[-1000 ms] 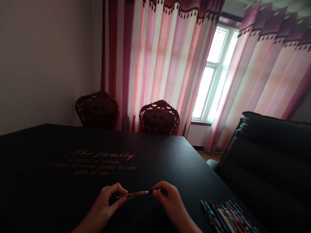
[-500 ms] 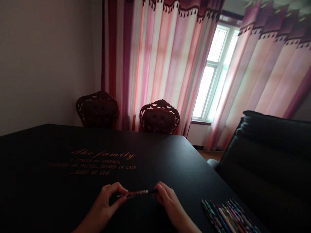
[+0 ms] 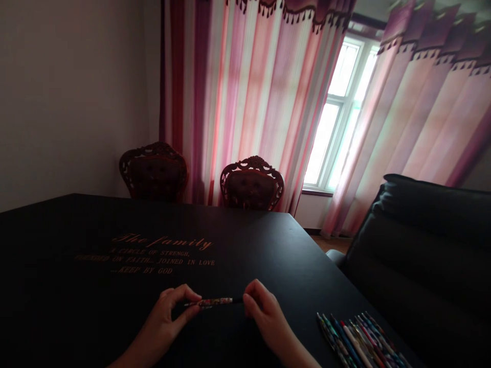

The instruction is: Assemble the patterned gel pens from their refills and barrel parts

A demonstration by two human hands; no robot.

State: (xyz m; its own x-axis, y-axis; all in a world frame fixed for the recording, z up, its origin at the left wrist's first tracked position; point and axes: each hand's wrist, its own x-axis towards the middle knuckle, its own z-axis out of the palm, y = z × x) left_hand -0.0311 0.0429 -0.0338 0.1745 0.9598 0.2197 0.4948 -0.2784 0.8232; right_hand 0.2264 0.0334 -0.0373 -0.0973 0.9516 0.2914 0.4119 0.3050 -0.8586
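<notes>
The left grip (image 3: 169, 309) pinches between thumb (image 3: 186, 319) and forefinger (image 3: 186, 290), facing the right grip (image 3: 265, 309), which curls in more tightly.

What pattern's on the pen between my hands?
The pen has mottled red, white and dark patches, shown in the head view.

One left hand (image 3: 169, 313), one right hand (image 3: 264, 312), one pen (image 3: 217, 302), one table (image 3: 264, 245) — and by its right edge, more pens (image 3: 356, 342), too bunched to count — two chairs (image 3: 155, 176), two curtains (image 3: 253, 102), one window (image 3: 326, 135), one sofa (image 3: 425, 266)!

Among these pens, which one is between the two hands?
The pen that the left hand pinches by its patterned barrel, with the right hand at its dark end. The other pens lie apart, side by side on the table.
</notes>
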